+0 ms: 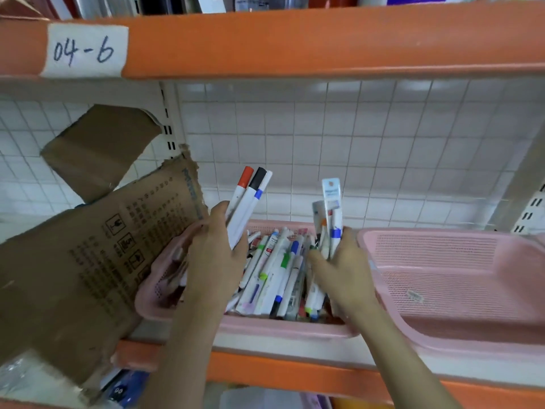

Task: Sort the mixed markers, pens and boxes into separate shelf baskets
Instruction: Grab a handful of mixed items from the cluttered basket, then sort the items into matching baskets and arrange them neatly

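Two hands are working over the full pink basket [265,326] on the shelf, and each one is holding a bunch. The left hand [218,249] is curling its fingers round three white markers [244,208], which are sticking up with a red cap, a black cap and a blue band at the top. The right hand [339,267] is gripping a few packaged pens [331,211], and these are standing upright above the basket too. Many more mixed pens and markers [277,273] are lying in a heap inside the full basket, between the two hands. Just to the right, the second pink basket [460,278] is sitting on the same shelf, and it is looking almost bare inside. A torn cardboard box [88,246] is leaning at the left. To do this step well, I think each hand should be keeping only one kind of thing, squeezing firmly so nothing is slipping out. The packaged pens are probably going into the second basket, so they should be getting lowered in gently, not dropped. It is smart to be checking the caps first, since markers and pens look alike
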A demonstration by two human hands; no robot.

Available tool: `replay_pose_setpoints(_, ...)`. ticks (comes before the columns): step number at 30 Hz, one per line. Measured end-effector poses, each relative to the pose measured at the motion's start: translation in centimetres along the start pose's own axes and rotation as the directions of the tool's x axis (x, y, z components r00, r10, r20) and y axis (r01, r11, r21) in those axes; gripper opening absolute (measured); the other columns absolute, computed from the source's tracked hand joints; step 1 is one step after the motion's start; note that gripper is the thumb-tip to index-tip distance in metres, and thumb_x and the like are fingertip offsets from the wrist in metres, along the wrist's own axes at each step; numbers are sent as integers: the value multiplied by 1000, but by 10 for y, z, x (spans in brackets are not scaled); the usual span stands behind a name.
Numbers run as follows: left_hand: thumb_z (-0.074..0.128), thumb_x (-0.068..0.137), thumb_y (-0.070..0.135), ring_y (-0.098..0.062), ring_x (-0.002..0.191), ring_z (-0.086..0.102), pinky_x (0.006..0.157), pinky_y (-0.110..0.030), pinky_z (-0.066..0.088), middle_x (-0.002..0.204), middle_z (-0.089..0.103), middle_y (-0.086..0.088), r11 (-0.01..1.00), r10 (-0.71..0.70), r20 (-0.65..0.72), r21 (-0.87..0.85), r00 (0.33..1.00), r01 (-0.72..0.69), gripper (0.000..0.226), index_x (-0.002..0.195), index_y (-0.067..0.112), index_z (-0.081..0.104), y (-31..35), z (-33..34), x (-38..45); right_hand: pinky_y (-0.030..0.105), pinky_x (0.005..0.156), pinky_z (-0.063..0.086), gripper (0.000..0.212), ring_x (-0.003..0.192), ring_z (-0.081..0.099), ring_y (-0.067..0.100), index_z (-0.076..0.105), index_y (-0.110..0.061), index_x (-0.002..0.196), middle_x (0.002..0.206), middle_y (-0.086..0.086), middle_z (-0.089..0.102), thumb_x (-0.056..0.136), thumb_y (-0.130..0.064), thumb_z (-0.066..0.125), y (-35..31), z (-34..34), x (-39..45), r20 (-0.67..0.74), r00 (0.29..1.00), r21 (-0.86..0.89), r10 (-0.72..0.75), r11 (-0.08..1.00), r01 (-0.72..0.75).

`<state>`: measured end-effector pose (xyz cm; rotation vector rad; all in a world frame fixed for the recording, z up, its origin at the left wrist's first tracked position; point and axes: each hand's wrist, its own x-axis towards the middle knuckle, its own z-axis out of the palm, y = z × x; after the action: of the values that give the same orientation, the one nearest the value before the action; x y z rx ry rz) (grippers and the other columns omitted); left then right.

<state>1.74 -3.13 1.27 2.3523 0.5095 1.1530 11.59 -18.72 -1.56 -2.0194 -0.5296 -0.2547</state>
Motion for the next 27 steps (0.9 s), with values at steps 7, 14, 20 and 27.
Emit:
replay_pose_setpoints(7,66,85,18,-24,75,52,61,-33,42,96,61,-11,998,55,30,-45,998,-54,52,132,9,44,44,10,-33,7,45,38,21,54,53,-5,45,-29,83,65,-25,58,70,-30,62,-2,-85,-35,-243,970,225,-28,971,84)
replay_pose_setpoints(14,62,86,26,-19,73,51,55,-22,39,92,58,2,976,19,129,-218,991,10,51,133,19,44,99,51,-59,12,45,38,17,48,47,5,46,-20,75,55,-3,51,80,-16,62,53,-147,-73,-247,966,104,74,993,-50)
replay_pose_setpoints(20,60,80,38,-22,75,64,57,-35,52,96,63,4,920,12,215,-385,977,73,49,126,31,44,147,101,-71,15,44,39,12,48,52,10,50,-21,74,59,6,62,80,-20,60,98,-201,-69,-282,949,69,143,989,-128)
replay_pose_setpoints(27,59,79,43,-14,62,66,47,-28,50,89,62,13,890,-16,209,-442,978,109,43,119,40,44,199,162,-70,11,46,38,10,50,51,-1,49,-25,74,57,-13,57,78,-24,59,137,-268,-24,-296,946,23,133,991,-132)
